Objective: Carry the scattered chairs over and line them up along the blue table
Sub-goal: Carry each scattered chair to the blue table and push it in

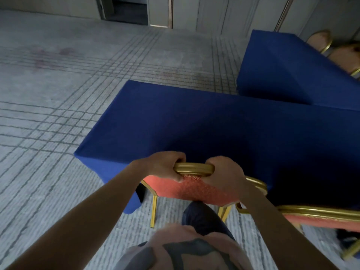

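While the chair is beside the blue table, left hand and right hand grip it.

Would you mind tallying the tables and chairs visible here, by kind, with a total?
Blue tables: 2 (near blue table, far blue table)
Gold-framed chairs: at least 4 (gripped chair, neighbouring chair, far chairs); the gold curve by the right wrist may be a fifth
Total: at least 6
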{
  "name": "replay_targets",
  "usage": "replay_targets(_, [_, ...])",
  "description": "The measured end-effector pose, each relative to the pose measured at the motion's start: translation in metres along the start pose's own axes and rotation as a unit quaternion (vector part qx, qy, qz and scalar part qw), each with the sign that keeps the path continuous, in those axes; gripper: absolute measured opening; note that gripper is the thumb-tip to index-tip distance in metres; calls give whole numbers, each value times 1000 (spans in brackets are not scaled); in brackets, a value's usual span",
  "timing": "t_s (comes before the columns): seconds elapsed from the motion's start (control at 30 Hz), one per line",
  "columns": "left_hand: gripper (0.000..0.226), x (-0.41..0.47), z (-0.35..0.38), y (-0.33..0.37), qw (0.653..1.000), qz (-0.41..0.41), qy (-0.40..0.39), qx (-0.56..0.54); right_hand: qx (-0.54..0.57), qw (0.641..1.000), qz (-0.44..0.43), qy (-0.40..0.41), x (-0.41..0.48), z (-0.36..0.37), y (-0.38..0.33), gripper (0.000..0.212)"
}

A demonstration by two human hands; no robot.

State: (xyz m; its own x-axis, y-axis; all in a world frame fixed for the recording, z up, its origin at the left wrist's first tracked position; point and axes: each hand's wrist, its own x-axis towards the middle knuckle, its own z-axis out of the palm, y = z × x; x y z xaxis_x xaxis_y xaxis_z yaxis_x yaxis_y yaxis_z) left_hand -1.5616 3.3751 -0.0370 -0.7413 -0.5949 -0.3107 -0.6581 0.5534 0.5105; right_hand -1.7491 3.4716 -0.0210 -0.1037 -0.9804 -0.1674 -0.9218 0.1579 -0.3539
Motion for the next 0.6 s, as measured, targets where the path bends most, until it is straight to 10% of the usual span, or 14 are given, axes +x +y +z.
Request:
replay_targets(0.2, [27, -15, 40, 9, 996, -7, -70, 51, -4, 993, -22, -112, -32, 27, 18, 23])
replay_targets(0.6, [33, -27, 52, 24, 997, -66, -42, 6, -10, 999, -20, -32, -51, 35, 20, 18])
